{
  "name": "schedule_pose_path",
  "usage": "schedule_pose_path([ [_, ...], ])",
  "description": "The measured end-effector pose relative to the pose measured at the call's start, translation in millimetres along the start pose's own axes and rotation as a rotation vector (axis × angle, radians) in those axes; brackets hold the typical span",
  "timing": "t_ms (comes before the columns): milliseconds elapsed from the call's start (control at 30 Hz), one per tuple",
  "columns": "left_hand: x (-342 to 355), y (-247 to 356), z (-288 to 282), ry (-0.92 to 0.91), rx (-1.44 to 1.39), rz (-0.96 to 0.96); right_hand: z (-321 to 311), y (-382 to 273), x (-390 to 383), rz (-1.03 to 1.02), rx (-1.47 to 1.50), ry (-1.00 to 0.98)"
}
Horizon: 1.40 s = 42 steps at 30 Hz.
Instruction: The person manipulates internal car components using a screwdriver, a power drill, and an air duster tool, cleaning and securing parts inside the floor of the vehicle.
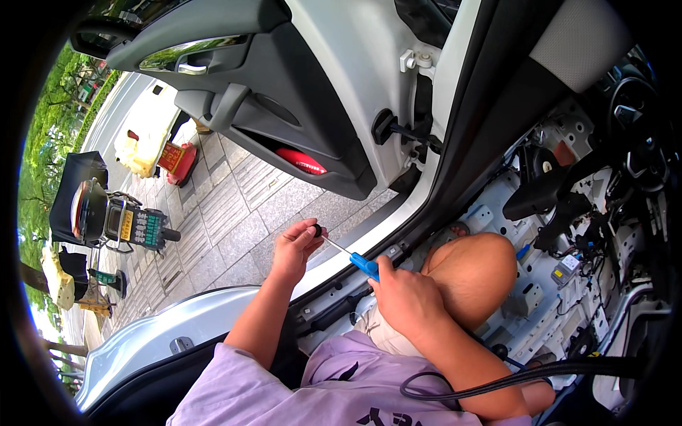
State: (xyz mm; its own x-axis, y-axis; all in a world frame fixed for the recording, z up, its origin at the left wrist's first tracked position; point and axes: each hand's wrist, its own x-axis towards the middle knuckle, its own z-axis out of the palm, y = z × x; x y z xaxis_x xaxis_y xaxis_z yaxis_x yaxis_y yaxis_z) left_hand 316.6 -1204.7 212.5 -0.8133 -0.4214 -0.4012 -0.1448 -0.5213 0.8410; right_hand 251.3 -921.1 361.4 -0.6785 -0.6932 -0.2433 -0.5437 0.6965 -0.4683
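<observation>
My right hand [410, 298] is wrapped round the blue handle of a screwdriver [365, 265], whose thin metal shaft points up and to the left. At the shaft's far end, my left hand [295, 250] pinches a small round black piece [317, 230] between thumb and fingers. The tip of the shaft meets or nearly meets this piece; I cannot tell whether it sits inside it. Both hands are above the car's door sill [323, 273], in front of my bent knee.
An open car door [284, 92] with a grey inner panel stands ahead, joined by a black door check [398, 129]. On the right lies the bare metal floor [490, 213] with loose wiring and a steering wheel [639, 135]. Parked scooters [117, 220] stand on the paving outside.
</observation>
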Motion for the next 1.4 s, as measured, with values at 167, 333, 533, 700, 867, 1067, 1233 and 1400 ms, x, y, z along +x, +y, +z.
schedule_pose_path([
  [167,-4.3,-0.8,11.7,0.044,-0.14,-0.083,3.8,3.7,1.9,-0.001,0.009,-0.041],
  [333,-1.2,-6.9,5.2,-0.019,-0.172,-0.085,1.9,2.3,3.3,0.028,0.016,-0.006],
  [533,-1.6,-8.3,7.5,-0.052,-0.097,-0.026,3.7,1.2,3.3,0.053,-0.009,-0.007],
  [700,-3.6,-6.2,9.2,-0.108,-0.082,0.03,4.5,1.2,3.6,0.037,-0.008,-0.044],
  [867,-2.5,-9.9,8.2,-0.095,-0.102,0.037,0.5,1.6,3.0,0.05,0.014,-0.025],
  [1067,1.5,-21.1,3.3,0.027,-0.091,-0.039,6.9,1.9,1.5,-0.009,0.009,-0.055],
  [1233,-7.4,-11.0,13.3,0.088,-0.126,-0.109,9.8,3.4,1.3,-0.026,0.007,-0.05],
  [1400,-5.1,-12.8,8.8,0.04,-0.182,-0.127,8.9,1.0,2.0,-0.027,0.011,-0.049],
])
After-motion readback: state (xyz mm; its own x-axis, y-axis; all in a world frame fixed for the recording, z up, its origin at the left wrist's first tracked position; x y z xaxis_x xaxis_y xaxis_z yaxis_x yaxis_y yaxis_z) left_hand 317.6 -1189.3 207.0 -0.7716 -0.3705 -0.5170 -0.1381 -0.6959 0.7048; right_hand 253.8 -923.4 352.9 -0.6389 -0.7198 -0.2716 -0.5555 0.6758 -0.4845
